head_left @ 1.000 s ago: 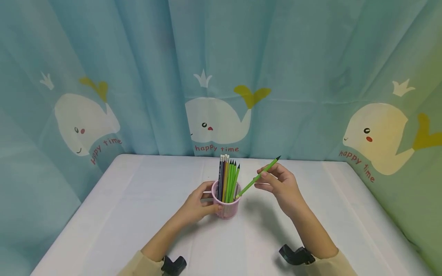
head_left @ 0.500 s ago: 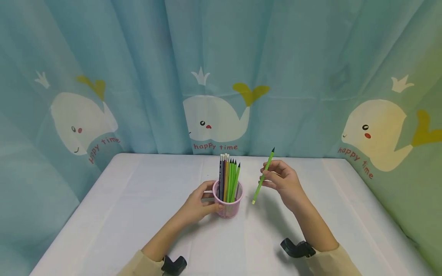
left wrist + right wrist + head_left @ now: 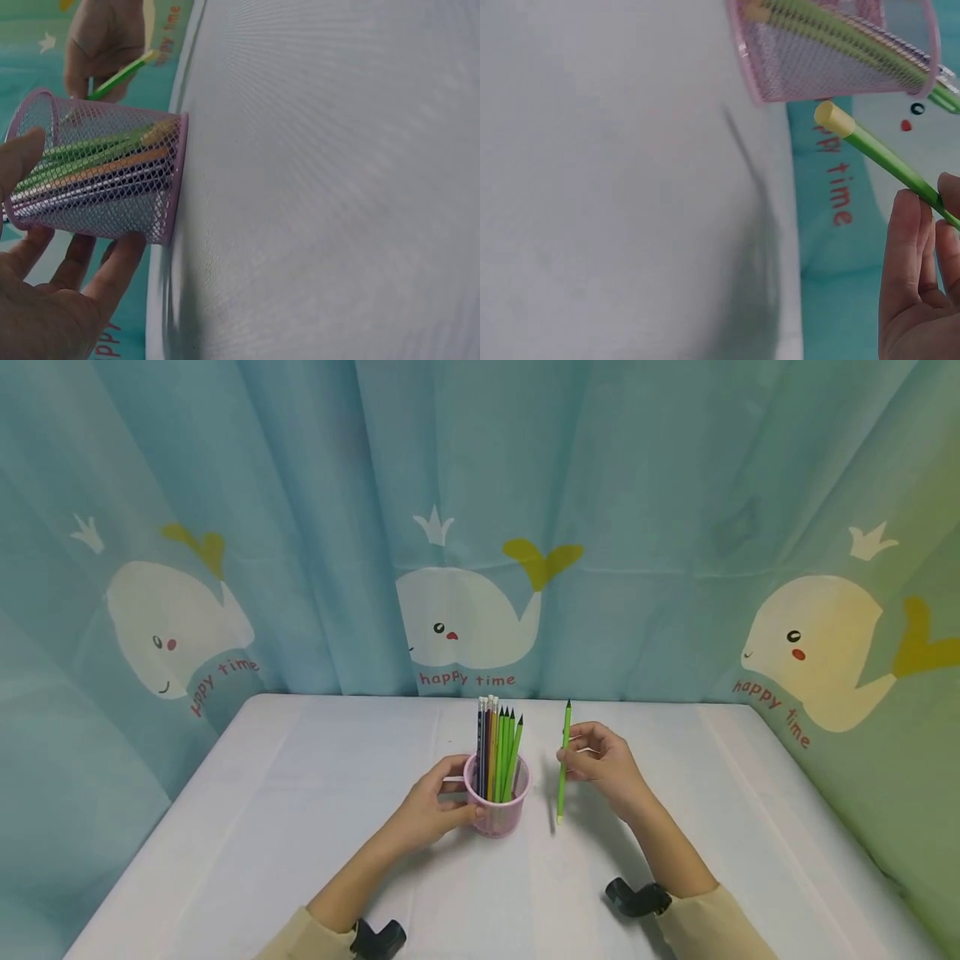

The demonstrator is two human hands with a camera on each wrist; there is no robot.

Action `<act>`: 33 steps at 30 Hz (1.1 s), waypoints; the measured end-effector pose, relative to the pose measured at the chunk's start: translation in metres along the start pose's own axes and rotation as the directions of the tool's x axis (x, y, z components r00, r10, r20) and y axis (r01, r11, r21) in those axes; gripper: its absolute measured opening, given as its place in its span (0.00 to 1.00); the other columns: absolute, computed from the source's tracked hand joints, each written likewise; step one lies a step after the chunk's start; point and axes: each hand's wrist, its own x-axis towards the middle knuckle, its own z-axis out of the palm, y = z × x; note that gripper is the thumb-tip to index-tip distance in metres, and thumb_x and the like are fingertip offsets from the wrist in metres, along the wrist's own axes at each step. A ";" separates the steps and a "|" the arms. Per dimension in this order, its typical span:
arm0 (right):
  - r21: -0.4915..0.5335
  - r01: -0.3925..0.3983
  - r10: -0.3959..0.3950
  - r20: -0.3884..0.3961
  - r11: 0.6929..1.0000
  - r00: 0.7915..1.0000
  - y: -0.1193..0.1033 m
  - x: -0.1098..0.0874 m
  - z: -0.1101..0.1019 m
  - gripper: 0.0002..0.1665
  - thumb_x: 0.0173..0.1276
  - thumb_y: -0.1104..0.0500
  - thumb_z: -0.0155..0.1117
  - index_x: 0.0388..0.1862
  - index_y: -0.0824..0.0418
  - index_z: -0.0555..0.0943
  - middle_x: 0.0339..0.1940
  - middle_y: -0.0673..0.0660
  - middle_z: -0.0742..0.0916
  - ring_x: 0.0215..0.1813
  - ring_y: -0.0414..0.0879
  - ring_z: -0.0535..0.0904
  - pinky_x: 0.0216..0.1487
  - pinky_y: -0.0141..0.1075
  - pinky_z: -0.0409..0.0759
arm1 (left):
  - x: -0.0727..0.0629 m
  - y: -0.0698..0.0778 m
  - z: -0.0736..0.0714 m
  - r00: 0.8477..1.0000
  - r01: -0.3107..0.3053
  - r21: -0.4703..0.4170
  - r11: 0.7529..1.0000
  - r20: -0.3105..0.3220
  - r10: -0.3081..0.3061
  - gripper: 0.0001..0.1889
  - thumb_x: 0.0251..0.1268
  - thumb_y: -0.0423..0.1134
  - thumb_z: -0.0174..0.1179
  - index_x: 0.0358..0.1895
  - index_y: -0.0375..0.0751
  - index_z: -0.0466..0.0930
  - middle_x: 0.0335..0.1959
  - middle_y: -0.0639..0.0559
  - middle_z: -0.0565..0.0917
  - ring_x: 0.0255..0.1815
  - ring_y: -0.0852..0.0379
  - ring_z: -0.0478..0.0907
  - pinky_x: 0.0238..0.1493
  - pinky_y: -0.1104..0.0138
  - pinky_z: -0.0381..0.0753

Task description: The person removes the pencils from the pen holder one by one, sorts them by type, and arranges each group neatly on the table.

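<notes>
A pink mesh pencil cup (image 3: 498,818) stands upright on the white table. My left hand (image 3: 431,806) holds it from the left, with the thumb in front and the fingers round the far side. Inside the cup (image 3: 97,217) lean dark pencils (image 3: 481,747), a yellow-orange one and several green pencils (image 3: 506,756) with black tips up. To the right of the cup my right hand (image 3: 603,768) pinches one green pencil (image 3: 562,785) between thumb and fingers, nearly vertical, black point up. The right wrist view shows that pencil's pale yellow end (image 3: 834,120) close to the cup.
The white table (image 3: 322,760) reaches back to a blue-green curtain (image 3: 645,527) printed with whales. A dark wrist mount (image 3: 378,937) sits at the left sleeve and another mount (image 3: 637,897) at the right.
The pencil in my right hand has swung from a slant over the cup's rim to nearly vertical, its lower end moving right and down, away from the cup. My left hand keeps its hold.
</notes>
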 end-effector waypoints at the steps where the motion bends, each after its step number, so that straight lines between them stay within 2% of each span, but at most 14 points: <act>1: -0.009 -0.008 0.008 -0.005 1.000 1.000 0.003 0.000 0.000 0.24 0.63 0.68 0.67 0.57 0.70 0.71 0.38 0.54 0.81 0.34 0.41 0.84 0.39 0.38 0.88 | 0.000 -0.001 0.000 1.000 0.000 0.000 1.000 -0.002 0.000 0.37 0.59 0.34 0.71 0.70 0.40 0.65 0.65 0.36 0.72 0.63 0.37 0.75 0.59 0.59 0.83; 4: -0.040 -0.029 0.028 -0.013 0.999 1.000 0.008 0.001 0.000 0.25 0.63 0.68 0.67 0.57 0.70 0.72 0.37 0.54 0.81 0.34 0.41 0.84 0.38 0.38 0.88 | 0.000 -0.003 0.001 1.000 -0.004 0.001 1.000 -0.003 0.004 0.36 0.59 0.34 0.71 0.70 0.40 0.65 0.64 0.36 0.73 0.63 0.37 0.75 0.58 0.59 0.83; 9: -0.090 -0.107 0.106 -0.011 0.990 0.994 0.015 0.002 0.001 0.25 0.62 0.67 0.70 0.57 0.68 0.72 0.36 0.55 0.81 0.31 0.43 0.82 0.36 0.39 0.89 | 0.000 -0.003 0.001 1.000 -0.004 -0.007 1.000 0.006 0.004 0.36 0.59 0.34 0.71 0.70 0.38 0.65 0.64 0.35 0.72 0.63 0.36 0.75 0.59 0.59 0.83; 16: -0.094 -0.193 0.196 0.028 0.977 0.980 0.020 0.004 0.001 0.26 0.62 0.67 0.70 0.57 0.70 0.72 0.32 0.55 0.83 0.29 0.44 0.83 0.33 0.38 0.88 | -0.001 -0.003 -0.002 1.000 -0.009 0.010 1.000 0.004 0.009 0.37 0.59 0.35 0.71 0.71 0.38 0.64 0.65 0.35 0.72 0.63 0.37 0.75 0.60 0.55 0.82; 20: -0.107 -0.241 0.247 0.042 0.965 0.968 0.021 0.005 0.001 0.29 0.62 0.67 0.71 0.60 0.71 0.71 0.34 0.57 0.84 0.30 0.44 0.83 0.32 0.37 0.88 | 0.000 -0.003 -0.002 1.000 -0.015 0.010 1.000 0.004 0.015 0.37 0.59 0.35 0.71 0.71 0.38 0.64 0.65 0.35 0.72 0.63 0.37 0.75 0.60 0.55 0.82; 25: -0.151 -0.271 0.282 0.052 0.951 0.958 0.022 0.005 0.001 0.33 0.61 0.66 0.71 0.63 0.70 0.70 0.35 0.59 0.84 0.31 0.45 0.83 0.33 0.38 0.88 | 0.000 -0.003 -0.003 1.000 -0.017 0.015 1.000 0.000 0.017 0.37 0.59 0.34 0.71 0.71 0.38 0.64 0.65 0.35 0.72 0.63 0.36 0.75 0.60 0.54 0.82; 33: -0.161 -0.261 0.275 0.066 0.952 0.959 0.025 0.005 -0.001 0.34 0.62 0.67 0.70 0.66 0.68 0.70 0.35 0.61 0.85 0.29 0.47 0.82 0.31 0.40 0.88 | 0.000 -0.003 -0.003 1.000 -0.027 0.016 1.000 0.007 0.027 0.36 0.59 0.34 0.71 0.71 0.38 0.65 0.66 0.35 0.72 0.63 0.36 0.75 0.61 0.53 0.81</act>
